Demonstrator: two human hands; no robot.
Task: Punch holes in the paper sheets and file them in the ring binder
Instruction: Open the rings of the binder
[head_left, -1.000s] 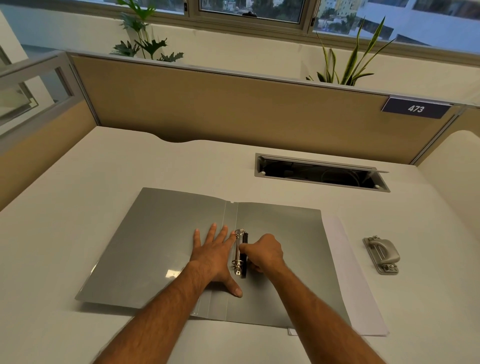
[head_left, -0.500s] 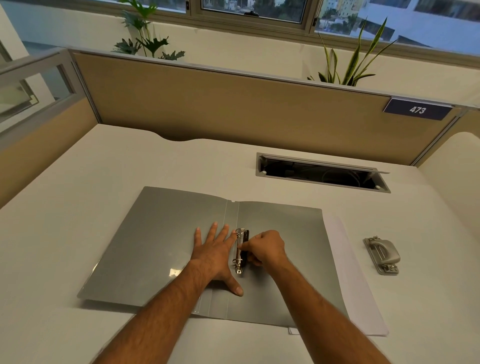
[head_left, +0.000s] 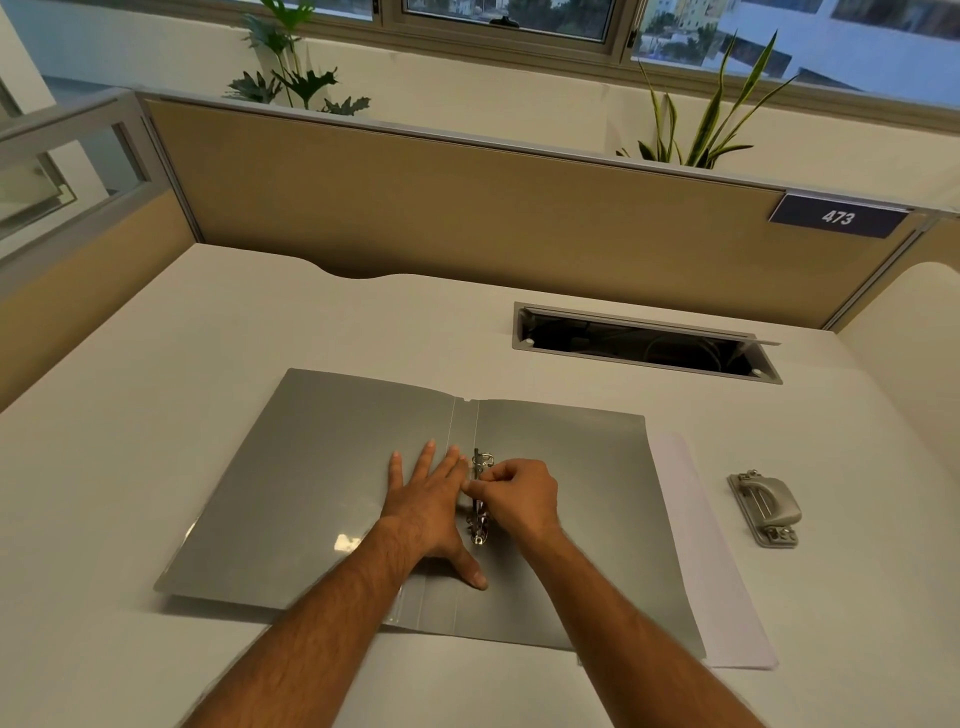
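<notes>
Fingers could get pinched if the metal rings (head_left: 480, 499) snap open or shut fast, because the right hand (head_left: 511, 499) sits right on top of them. The ring binder (head_left: 415, 499) could also slide on the smooth table (head_left: 156, 364) if the pull is hard and the other hand lets up. The paper sheets (head_left: 701, 545) lie partly under the right cover, so a slide could drag or crease them.

The ring binder lies open and flat in the middle of the table, near the person. The rings stand just right of the fold. The hole punch (head_left: 766, 506) waits off to the right, well apart from the binder, and I think no holes are made yet.

The left hand (head_left: 431, 506) lies flat on the left cover, fingers straight and spread, thumb pointing near, pressing the binder down. It touches the right hand beside the rings. The right hand is curled, knuckles up, its fingertips squeezed on the metal rings, as if to pull them apart. Both arms reach in from the near edge.
</notes>
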